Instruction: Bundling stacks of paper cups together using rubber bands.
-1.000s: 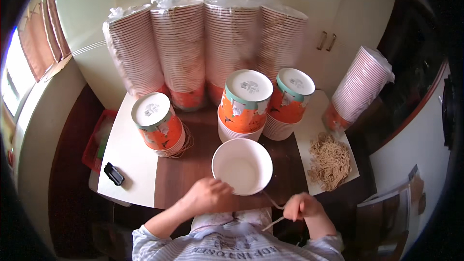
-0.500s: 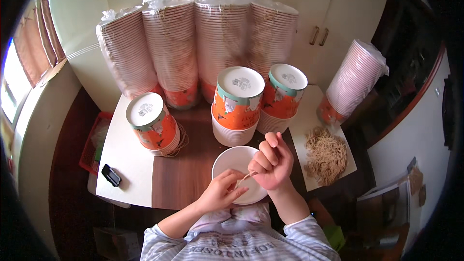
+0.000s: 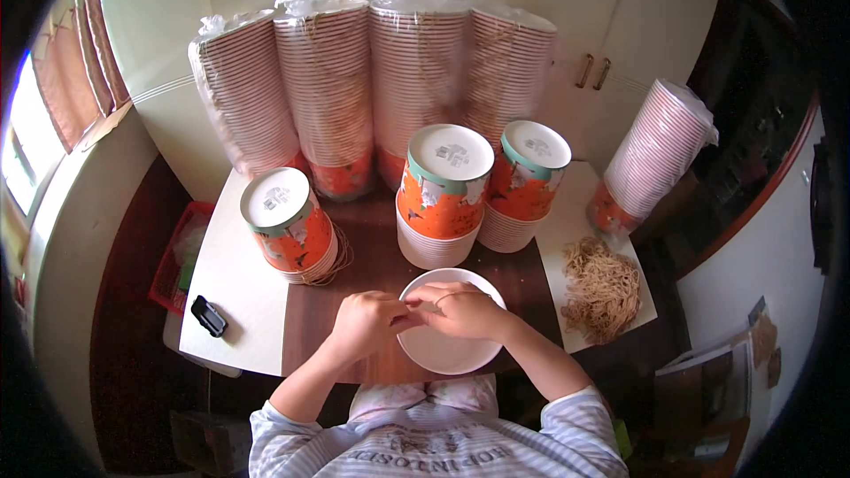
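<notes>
My left hand [image 3: 365, 323] and my right hand [image 3: 462, 312] meet fingertip to fingertip over a white round bowl [image 3: 450, 359] at the table's front edge. Both are closed in a pinch. A thin tan strand [image 3: 450, 295] runs across the back of my right fingers; its ends are hidden between the hands. Beyond the bowl stands an upturned stack of orange paper tubs [image 3: 443, 211], beside a second such stack [image 3: 524, 190]. A third stack [image 3: 297, 235], with thin brown loops [image 3: 343, 252] round its lower part, is at the left.
Tall plastic-wrapped stacks of paper tubs [image 3: 332, 88] line the back. Another wrapped stack [image 3: 657, 146] leans at the right, behind a tangled heap of tan strands [image 3: 602, 288] on a white board. A small black plastic holder [image 3: 209, 317] lies at the left edge.
My right hand has turned from palm-up to palm-down and come lower, over the bowl. My left hand has moved slightly left and up. The view has shifted a little.
</notes>
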### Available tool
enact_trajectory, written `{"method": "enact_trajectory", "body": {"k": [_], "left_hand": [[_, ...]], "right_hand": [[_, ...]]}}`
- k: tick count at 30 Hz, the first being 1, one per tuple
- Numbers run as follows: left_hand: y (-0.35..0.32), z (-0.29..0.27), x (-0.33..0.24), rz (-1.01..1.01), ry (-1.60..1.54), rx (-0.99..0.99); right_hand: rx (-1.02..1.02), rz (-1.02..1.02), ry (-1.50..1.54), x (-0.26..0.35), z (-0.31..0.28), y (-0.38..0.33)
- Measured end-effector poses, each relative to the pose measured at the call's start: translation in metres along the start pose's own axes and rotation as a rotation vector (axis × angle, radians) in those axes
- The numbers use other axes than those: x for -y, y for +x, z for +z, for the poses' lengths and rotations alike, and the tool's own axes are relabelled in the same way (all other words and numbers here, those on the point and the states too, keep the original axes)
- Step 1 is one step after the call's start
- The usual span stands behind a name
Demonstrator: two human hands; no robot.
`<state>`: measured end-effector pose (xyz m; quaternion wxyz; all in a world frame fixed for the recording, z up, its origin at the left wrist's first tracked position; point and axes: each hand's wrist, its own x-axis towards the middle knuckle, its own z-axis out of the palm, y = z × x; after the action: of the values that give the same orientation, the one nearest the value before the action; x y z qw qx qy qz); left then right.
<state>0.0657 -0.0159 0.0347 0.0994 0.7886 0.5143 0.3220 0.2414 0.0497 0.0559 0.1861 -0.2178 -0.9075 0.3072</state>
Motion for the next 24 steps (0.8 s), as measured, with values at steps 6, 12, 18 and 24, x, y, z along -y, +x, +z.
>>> {"method": "enact_trajectory", "body": {"k": [6, 12, 18, 24], "left_hand": [[0.006, -0.01, 0.008, -0.01, 0.109, 0.041], [-0.004, 0.003, 0.019, -0.238, -0.19, -0.073], [-0.026, 0.036, 0.044, -0.483, -0.661, -0.049], [-0.029, 0.043, 0.04, -0.507, -0.729, -0.084]], "right_hand": [[0.013, -0.03, 0.066, -0.016, 0.005, 0.012], [0.001, 0.013, 0.04, -0.027, 0.01, 0.015], [0.053, 0.097, -0.045, -0.036, 0.023, 0.016], [0.039, 0.099, -0.042, -0.04, 0.027, 0.017]]}}
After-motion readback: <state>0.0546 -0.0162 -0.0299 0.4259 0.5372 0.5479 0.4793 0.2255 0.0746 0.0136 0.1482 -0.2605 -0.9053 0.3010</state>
